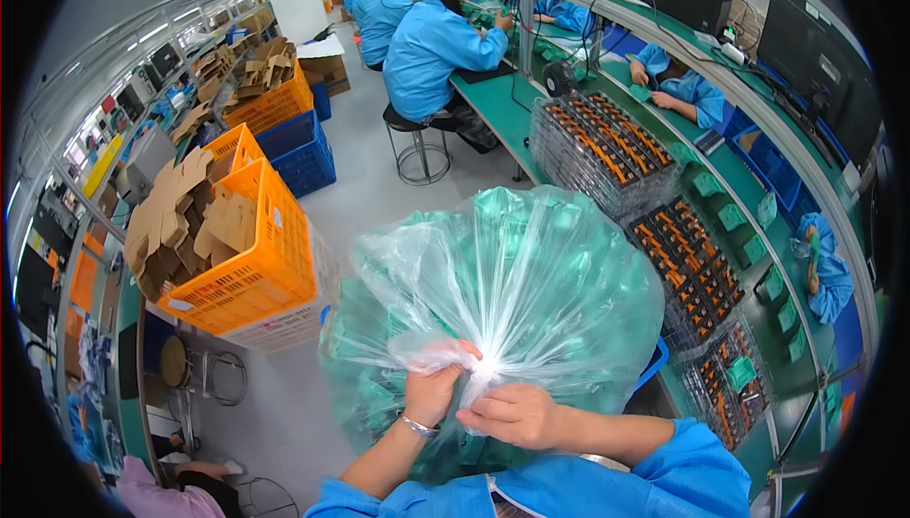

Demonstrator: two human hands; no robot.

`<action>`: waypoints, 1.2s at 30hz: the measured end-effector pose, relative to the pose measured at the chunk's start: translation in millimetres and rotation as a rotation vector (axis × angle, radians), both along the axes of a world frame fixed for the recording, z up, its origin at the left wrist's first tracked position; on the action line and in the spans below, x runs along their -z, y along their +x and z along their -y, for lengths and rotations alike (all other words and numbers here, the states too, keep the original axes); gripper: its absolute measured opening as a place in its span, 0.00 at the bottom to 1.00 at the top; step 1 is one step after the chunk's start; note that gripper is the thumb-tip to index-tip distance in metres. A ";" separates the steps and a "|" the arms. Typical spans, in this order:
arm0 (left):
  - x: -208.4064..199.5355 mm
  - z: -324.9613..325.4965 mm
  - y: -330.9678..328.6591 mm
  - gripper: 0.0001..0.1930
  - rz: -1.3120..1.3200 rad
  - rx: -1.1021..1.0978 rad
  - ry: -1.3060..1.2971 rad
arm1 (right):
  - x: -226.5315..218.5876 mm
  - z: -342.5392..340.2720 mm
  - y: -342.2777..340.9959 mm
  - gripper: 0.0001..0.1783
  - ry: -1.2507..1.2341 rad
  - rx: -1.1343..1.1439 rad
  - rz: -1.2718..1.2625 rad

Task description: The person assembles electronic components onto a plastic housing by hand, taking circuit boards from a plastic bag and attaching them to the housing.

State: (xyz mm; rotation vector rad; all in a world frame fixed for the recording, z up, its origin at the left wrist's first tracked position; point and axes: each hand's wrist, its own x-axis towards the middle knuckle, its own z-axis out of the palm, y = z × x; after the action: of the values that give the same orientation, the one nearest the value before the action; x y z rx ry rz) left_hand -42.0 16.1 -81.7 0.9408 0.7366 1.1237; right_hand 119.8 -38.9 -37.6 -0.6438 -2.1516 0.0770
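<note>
Bag of crinkled clear plastic bulges round over green pieces; the left hand and right hand pinch its pleated neck. Cardboard fills an orange crate.

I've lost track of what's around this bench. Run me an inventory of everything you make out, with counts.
Clear bag: one, transparent, centre, neck gathered
Green pieces: uncountable, green, inside the bag
Trays: three stacks, clear with black-orange parts, right
Orange crates: at least three, orange, left
Cardboard: many pieces, brown, in those crates
Blue crates: several, blue, left and right
Stool: one nearby, black seat, under a co-worker
Co-workers: several, mostly blue clothing, mainly upper right
Monitors: at least two, black, upper right
Bracelet: one, silver, left wrist
Left hand: one, bare, gripping bag neck
Right hand: one, bare, gripping bag neck
</note>
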 end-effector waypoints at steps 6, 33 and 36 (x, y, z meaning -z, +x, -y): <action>-17.6 -4.9 -10.7 0.07 -0.389 0.156 0.498 | -5.9 -10.7 6.3 0.18 0.083 -0.015 -0.072; -38.6 -5.9 -16.8 0.13 -0.752 -0.114 1.542 | -14.8 -47.0 24.7 0.09 -0.839 -0.063 -0.182; -36.6 -4.0 -17.6 0.13 -0.796 -0.134 1.517 | -6.0 -40.1 21.6 0.09 -0.419 0.139 -0.044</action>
State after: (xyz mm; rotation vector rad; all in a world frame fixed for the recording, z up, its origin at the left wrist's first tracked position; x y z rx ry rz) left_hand -59.6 20.1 -45.2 2.7489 0.4452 1.3647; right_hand 141.3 1.1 -31.6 -1.0183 -2.0562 0.4710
